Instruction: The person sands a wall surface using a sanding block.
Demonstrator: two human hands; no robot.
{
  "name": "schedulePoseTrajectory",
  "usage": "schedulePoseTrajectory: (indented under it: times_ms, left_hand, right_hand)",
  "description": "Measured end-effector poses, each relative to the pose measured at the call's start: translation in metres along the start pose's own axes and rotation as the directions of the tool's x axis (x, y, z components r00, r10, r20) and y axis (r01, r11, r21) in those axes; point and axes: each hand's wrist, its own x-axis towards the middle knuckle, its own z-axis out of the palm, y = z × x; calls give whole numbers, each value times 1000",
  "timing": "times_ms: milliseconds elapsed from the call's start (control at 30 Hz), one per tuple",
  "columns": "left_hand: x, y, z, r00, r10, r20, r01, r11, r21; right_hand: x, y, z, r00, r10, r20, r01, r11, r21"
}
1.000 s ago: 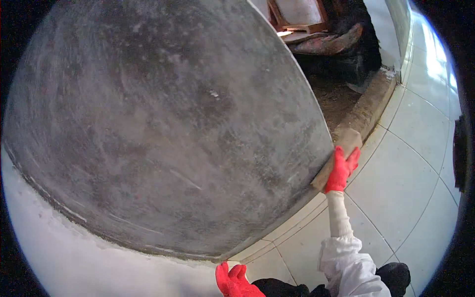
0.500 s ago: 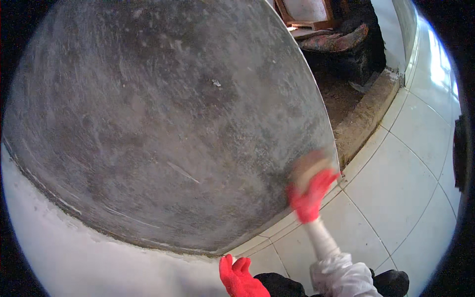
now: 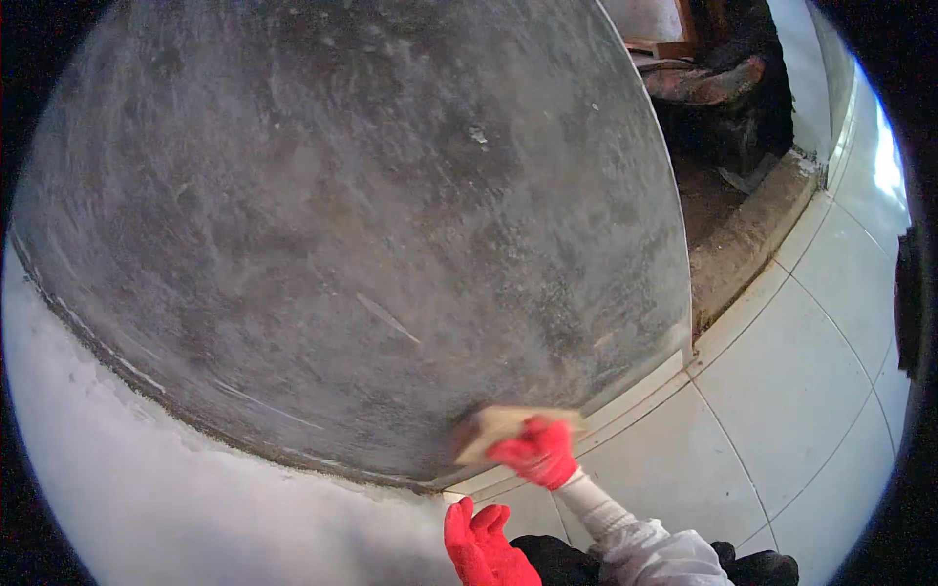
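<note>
Lower centre of the frame, the right hand [image 3: 535, 451] grips a tan block [image 3: 500, 428] against the grey wall [image 3: 352, 234]. Below, the left hand [image 3: 481, 543] hangs open, fingers spread.

Red rubber gloves on the left hand [image 3: 486, 545] and right hand [image 3: 535, 451], white sleeve [image 3: 645, 549].

Packages: none seen | Labels: none seen | Signs: none seen | Screens: none seen | Upper right of the frame: dim clutter, too dark and blurred to tell whether any wrapper or box lies there | Remainder of frame: no printed or lit surface visible
</note>
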Motion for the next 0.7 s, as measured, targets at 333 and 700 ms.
schedulePoseTrajectory:
  times_ms: [333, 700]
  left_hand:
    - [4, 8, 2, 988, 151, -41, -148, 986, 70]
    - [-4, 9, 19, 949, -40, -314, 11, 996, -92]
  right_hand:
    - [41, 91, -73, 298, 398, -868, -569, 804, 173]
    - [46, 94, -88, 339, 440, -831, -530, 819, 218]
